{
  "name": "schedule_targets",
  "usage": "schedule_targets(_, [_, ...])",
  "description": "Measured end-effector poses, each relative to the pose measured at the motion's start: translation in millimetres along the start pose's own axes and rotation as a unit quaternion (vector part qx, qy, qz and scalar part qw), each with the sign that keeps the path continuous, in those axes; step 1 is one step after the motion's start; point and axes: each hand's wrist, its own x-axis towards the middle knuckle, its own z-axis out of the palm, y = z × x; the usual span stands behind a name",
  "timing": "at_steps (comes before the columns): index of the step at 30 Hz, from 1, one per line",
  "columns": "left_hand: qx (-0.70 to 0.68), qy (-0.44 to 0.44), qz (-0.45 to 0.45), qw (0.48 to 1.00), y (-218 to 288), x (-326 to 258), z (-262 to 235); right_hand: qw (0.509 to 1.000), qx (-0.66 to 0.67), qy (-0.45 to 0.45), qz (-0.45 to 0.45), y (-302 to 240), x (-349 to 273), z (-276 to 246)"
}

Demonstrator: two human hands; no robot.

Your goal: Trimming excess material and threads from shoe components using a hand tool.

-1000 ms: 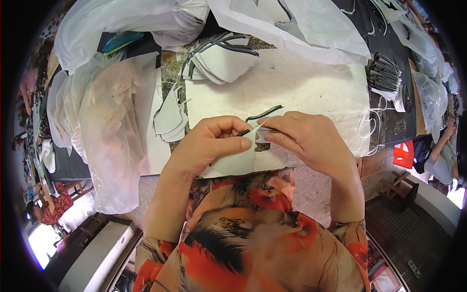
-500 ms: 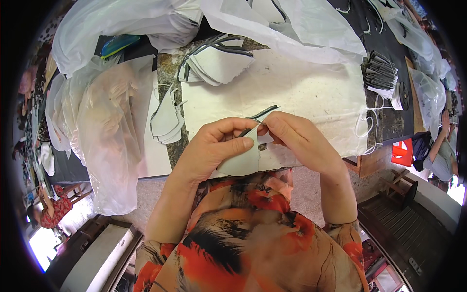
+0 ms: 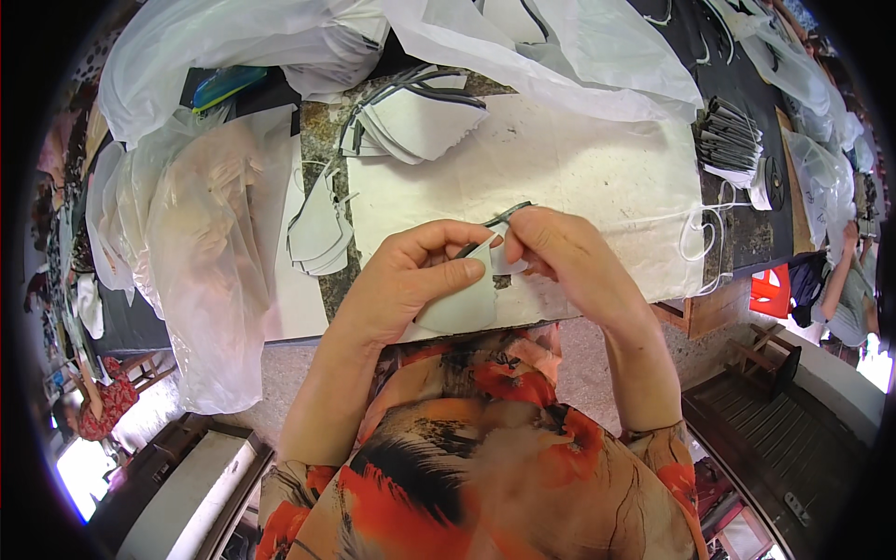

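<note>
Between thumb and fingers, my left hand (image 3: 425,273) grips a pale piece with a black edge strip (image 3: 459,310), curved at its bottom, just over the table's front edge. My right hand (image 3: 560,247) is pinched at the upper end of the same piece, where the black strip (image 3: 509,214) rises past the fingertips. Its fingers hide how the strip sits there. Beyond my hands, a fanned stack of similar white pieces with black edging (image 3: 415,123) lies on the cloth. A smaller stack of such pieces (image 3: 320,238) rests left of my left hand.
White cloth (image 3: 597,168) covers the table's middle. Translucent plastic bags (image 3: 210,252) hang over the left edge and lie along the back. At right are a bundle of black-edged pieces (image 3: 730,140), a black spool (image 3: 773,183) and loose white cord (image 3: 695,238). A wooden stool (image 3: 765,362) stands below right.
My right hand has shifted slightly, its fingers bending more and drawing the upper end of the black strip a little toward me. My left hand has barely moved.
</note>
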Motion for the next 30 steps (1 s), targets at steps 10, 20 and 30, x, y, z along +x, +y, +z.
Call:
schedule_targets(10, [0.022,0.003,0.029,0.999,6.2,-2.7,1.4,0.998,0.037,0.024,0.033,-8.1,3.2,4.7])
schedule_targets(20, [0.042,0.029,0.052,0.997,4.6,-15.1,1.6,0.993,0.042,0.104,0.023,6.4,6.6,21.8])
schedule_targets(30, [0.058,0.011,-0.053,0.997,9.4,-25.3,-13.9,0.992,0.070,0.100,0.025,6.1,4.0,41.4])
